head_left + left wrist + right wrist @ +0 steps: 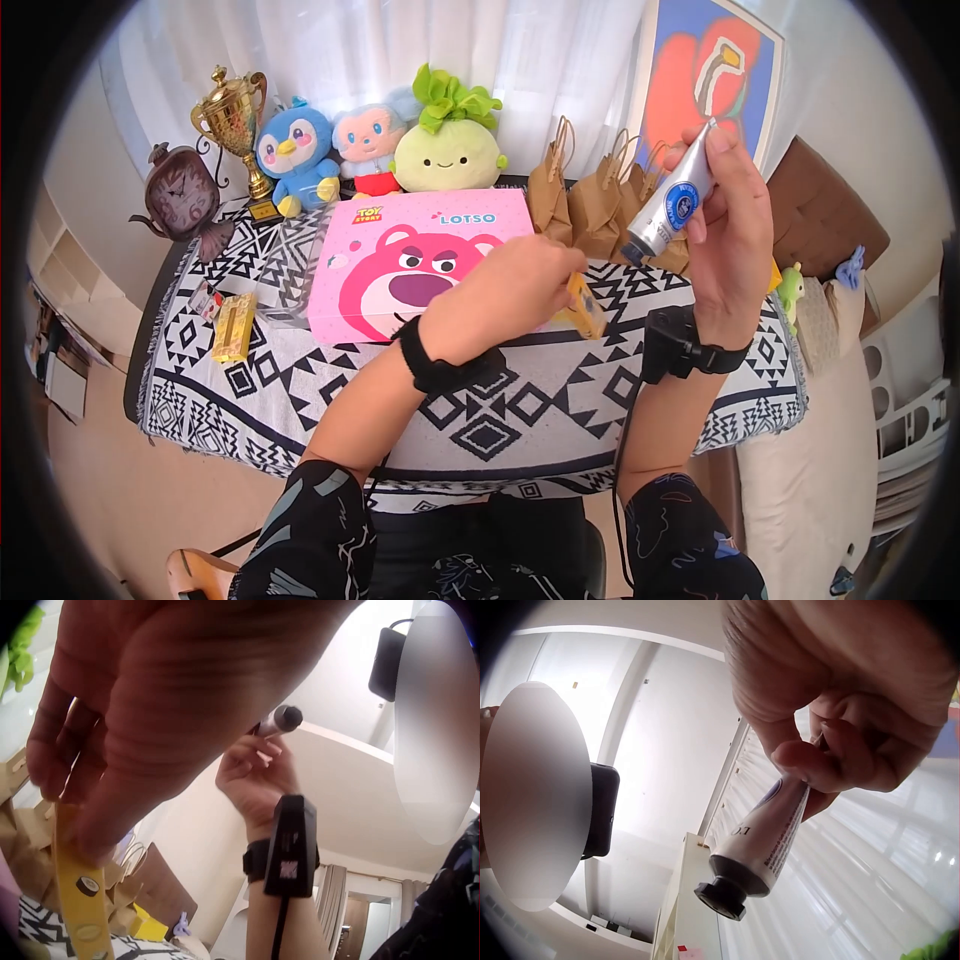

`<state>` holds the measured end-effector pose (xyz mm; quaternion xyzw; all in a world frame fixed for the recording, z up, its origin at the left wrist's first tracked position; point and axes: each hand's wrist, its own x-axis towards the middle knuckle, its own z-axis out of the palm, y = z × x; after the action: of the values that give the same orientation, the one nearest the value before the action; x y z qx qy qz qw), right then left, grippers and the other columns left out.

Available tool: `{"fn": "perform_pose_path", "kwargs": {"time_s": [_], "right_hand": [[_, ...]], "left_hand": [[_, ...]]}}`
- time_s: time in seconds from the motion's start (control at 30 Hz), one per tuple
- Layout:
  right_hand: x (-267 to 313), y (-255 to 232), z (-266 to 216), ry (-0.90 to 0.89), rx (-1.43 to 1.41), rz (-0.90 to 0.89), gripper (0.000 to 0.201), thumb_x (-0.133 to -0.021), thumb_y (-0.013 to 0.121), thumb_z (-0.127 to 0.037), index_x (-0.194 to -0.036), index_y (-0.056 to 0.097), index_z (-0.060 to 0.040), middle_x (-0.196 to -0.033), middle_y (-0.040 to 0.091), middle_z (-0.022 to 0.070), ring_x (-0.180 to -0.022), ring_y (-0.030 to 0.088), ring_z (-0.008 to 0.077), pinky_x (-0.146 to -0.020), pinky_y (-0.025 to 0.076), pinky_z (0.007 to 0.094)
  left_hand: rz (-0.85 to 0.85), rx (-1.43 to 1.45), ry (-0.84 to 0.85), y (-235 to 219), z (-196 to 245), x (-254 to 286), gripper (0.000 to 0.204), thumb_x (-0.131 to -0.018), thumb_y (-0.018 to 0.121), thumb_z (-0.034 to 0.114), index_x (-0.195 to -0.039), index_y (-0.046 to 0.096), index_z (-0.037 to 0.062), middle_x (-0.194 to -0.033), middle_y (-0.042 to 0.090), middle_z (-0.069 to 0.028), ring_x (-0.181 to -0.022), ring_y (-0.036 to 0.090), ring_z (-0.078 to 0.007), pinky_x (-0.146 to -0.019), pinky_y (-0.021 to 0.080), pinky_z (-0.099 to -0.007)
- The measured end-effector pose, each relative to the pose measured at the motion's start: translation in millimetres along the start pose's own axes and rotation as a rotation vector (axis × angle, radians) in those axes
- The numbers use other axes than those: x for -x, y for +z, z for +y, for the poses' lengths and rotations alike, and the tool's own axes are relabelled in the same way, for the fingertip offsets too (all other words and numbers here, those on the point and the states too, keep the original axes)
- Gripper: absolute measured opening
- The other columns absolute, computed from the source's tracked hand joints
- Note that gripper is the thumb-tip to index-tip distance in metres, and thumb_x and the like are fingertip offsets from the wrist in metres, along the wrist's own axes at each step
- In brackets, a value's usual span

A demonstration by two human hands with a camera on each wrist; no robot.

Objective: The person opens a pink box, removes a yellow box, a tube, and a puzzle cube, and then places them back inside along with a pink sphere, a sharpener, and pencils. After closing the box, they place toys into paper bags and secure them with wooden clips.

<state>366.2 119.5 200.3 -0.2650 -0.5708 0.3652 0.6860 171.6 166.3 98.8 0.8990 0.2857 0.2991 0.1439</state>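
Note:
My right hand [728,215] is raised above the table and pinches a silver tube [672,203] with a blue label and black cap, cap end pointing down-left. The right wrist view shows the tube [759,847] hanging from my curled fingers [832,761]. My left hand [510,295] hovers over the edge of the pink Lotso box [415,262] and grips a small yellow card or pack [586,305]. That yellow piece [81,896] has round printed pictures, seen in the left wrist view under my fingers [105,795].
A patterned black-and-white cloth [480,420] covers the table. Plush toys [450,135], a trophy [235,120] and a clock [180,195] stand at the back left. Brown paper bags [590,200] stand back right. A yellow packet [232,327] lies at the left.

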Motion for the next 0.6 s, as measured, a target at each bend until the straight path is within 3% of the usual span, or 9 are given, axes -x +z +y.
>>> {"fn": "perform_pose_path", "kwargs": {"time_s": [0.07,0.2,0.3,0.37,0.4,0.47,0.6], "right_hand": [[0.3,-0.7,-0.3,0.004,0.000,-0.002,0.029,-0.106,0.060,-0.026,-0.114,0.069,0.0008,-0.094,0.076,0.0138,-0.051,0.049,0.0028,-0.052,0.041,0.0174],[-1.0,-2.7,-0.1,0.008,-0.020,-0.022,0.028,-0.106,0.061,-0.026,-0.113,0.069,0.0002,-0.093,0.076,0.0133,-0.052,0.050,0.0027,-0.052,0.042,0.0179],[-1.9,-3.1,1.6,0.033,0.002,-0.045,0.028,-0.106,0.062,-0.026,-0.113,0.069,-0.0003,-0.093,0.077,0.0129,-0.052,0.051,0.0026,-0.052,0.043,0.0179],[-2.3,-2.5,4.0,0.046,0.022,-0.059,0.028,-0.106,0.063,-0.026,-0.113,0.069,-0.0005,-0.093,0.077,0.0127,-0.053,0.051,0.0026,-0.052,0.043,0.0178],[-2.8,-1.9,5.7,0.048,0.037,-0.077,0.027,-0.106,0.063,-0.026,-0.113,0.069,-0.0004,-0.093,0.077,0.0123,-0.053,0.051,0.0025,-0.052,0.043,0.0177],[-3.0,1.2,7.2,0.051,0.053,-0.099,0.027,-0.106,0.063,-0.025,-0.114,0.069,-0.0003,-0.093,0.077,0.0119,-0.054,0.052,0.0025,-0.052,0.043,0.0176],[-0.4,8.0,8.3,0.061,0.073,-0.120,0.025,-0.106,0.064,-0.022,-0.115,0.070,0.0008,-0.091,0.077,0.0091,-0.055,0.054,0.0020,-0.052,0.043,0.0169]], "left_hand": [[-0.009,0.040,0.050,6.6,0.6,-0.5,0.028,-0.089,0.072,0.008,-0.115,0.070,-0.0004,-0.093,0.072,-0.0199,-0.092,0.070,-0.0399,-0.080,0.055,-0.0458],[-0.024,0.045,-0.012,-9.7,-1.0,-6.3,0.030,-0.093,0.069,0.010,-0.121,0.069,0.0001,-0.097,0.070,-0.0220,-0.090,0.070,-0.0379,-0.079,0.056,-0.0431],[0.055,0.148,-0.144,-30.1,9.8,-11.7,0.034,-0.102,0.063,0.021,-0.127,0.066,-0.0024,-0.098,0.075,-0.0203,-0.089,0.073,-0.0319,-0.076,0.057,-0.0401],[0.157,0.672,-0.108,-34.9,13.5,-11.4,0.041,-0.109,0.056,0.034,-0.128,0.066,-0.0010,-0.097,0.075,-0.0126,-0.083,0.071,-0.0202,-0.072,0.056,-0.0332],[0.158,0.672,-0.109,-37.1,17.5,-10.3,0.041,-0.109,0.056,0.034,-0.128,0.066,-0.0010,-0.097,0.075,-0.0126,-0.083,0.071,-0.0202,-0.072,0.056,-0.0332],[0.103,0.825,-0.138,-40.1,27.5,-5.7,0.057,-0.113,0.039,0.050,-0.132,0.064,0.0030,-0.105,0.073,-0.0039,-0.093,0.070,-0.0114,-0.074,0.056,-0.0257],[0.087,0.862,-0.121,-46.6,39.7,-3.1,0.058,-0.112,0.040,0.053,-0.129,0.063,0.0036,-0.103,0.072,-0.0037,-0.095,0.070,-0.0108,-0.073,0.056,-0.0254]]}}
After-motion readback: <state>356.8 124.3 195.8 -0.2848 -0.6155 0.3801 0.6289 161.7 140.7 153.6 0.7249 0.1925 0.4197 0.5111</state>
